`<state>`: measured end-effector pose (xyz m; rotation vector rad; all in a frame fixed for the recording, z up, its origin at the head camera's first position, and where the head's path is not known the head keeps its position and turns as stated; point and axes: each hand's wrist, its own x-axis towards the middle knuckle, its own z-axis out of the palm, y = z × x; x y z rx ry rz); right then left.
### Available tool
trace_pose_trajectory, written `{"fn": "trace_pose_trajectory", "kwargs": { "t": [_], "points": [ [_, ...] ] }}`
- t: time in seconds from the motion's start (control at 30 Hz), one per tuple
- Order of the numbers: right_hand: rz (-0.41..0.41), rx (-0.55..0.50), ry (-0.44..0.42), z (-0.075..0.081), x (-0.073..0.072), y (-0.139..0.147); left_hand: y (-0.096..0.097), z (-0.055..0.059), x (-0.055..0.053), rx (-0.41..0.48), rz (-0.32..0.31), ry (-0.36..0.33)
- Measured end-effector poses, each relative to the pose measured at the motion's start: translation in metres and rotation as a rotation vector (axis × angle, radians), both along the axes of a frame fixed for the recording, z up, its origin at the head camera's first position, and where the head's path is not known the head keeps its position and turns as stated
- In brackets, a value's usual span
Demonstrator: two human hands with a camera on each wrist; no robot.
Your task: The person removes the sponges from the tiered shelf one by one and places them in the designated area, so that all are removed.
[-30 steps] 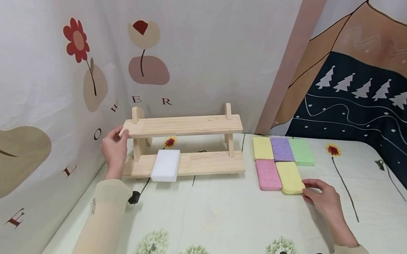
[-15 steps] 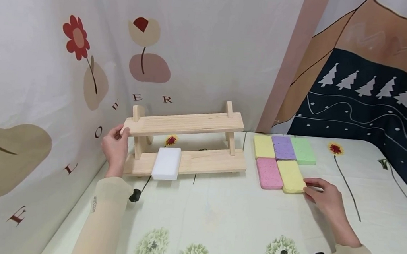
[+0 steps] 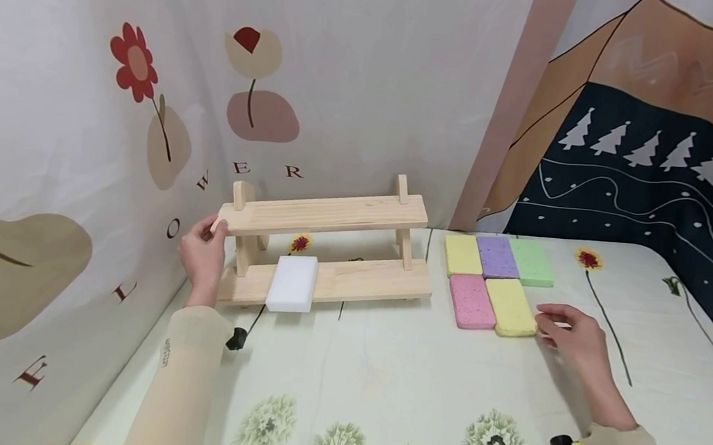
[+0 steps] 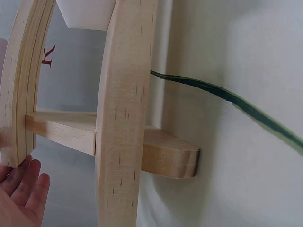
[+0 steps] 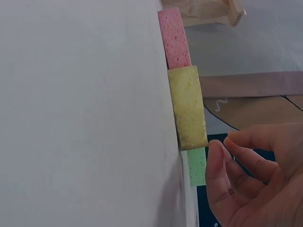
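Observation:
My left hand [image 3: 204, 263] pinches the left end of the upper board of a two-tier wooden shelf [image 3: 357, 212]. In the left wrist view its fingers [image 4: 29, 189] lie against the board's end. A white sponge block [image 3: 292, 284] lies across the lower board, overhanging the front edge. Beside the near yellow sponge [image 3: 511, 308] is my right hand [image 3: 578, 341], fingers loosely bent, holding nothing. In the right wrist view its thumb tip is close to that sponge's corner; contact is unclear. A pink sponge [image 3: 472, 301] sits left of the yellow one.
Behind them, another yellow sponge [image 3: 463, 256], a purple sponge [image 3: 497, 257] and a green sponge [image 3: 531, 263] form a row. A flower-patterned cloth [image 3: 376, 371] covers the table. Printed curtains [image 3: 368, 77] hang behind and at the sides.
My right fingers have come off the near yellow sponge's right edge and shifted slightly right. My left hand stays on the shelf; the sponges keep their layout.

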<state>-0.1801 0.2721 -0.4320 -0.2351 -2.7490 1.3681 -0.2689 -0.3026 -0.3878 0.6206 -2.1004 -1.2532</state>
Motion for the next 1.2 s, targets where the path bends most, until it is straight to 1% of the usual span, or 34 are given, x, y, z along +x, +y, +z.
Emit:
{"fn": "trace_pose_trajectory", "kwargs": {
  "t": [0.13, 0.33, 0.47, 0.57, 0.73, 1.03, 1.13, 1.2],
  "points": [
    [0.003, -0.019, 0.031, 0.004, -0.002, -0.005, 0.000, 0.001, 0.001, 0.006, -0.006, -0.002],
    [0.031, -0.071, 0.072, 0.010, -0.005, -0.018, 0.001, 0.001, 0.001, 0.006, -0.003, -0.001],
    [0.042, -0.120, 0.081, 0.012, -0.009, -0.029, 0.001, 0.001, 0.001, 0.001, 0.004, 0.000],
    [0.047, -0.145, 0.069, 0.014, -0.012, -0.038, 0.001, 0.001, 0.001, -0.003, 0.007, 0.001],
    [0.061, -0.149, 0.052, 0.017, -0.016, -0.054, 0.001, 0.000, 0.000, -0.008, 0.010, 0.006],
    [0.084, -0.115, 0.026, 0.018, -0.022, -0.085, 0.001, 0.001, 0.000, -0.001, 0.004, 0.009],
    [0.086, -0.138, 0.008, 0.018, -0.024, -0.098, 0.001, 0.001, 0.001, 0.004, 0.005, 0.009],
    [0.091, -0.179, -0.008, 0.018, -0.025, -0.107, 0.001, 0.001, 0.001, 0.006, 0.005, 0.008]
  ]
}}
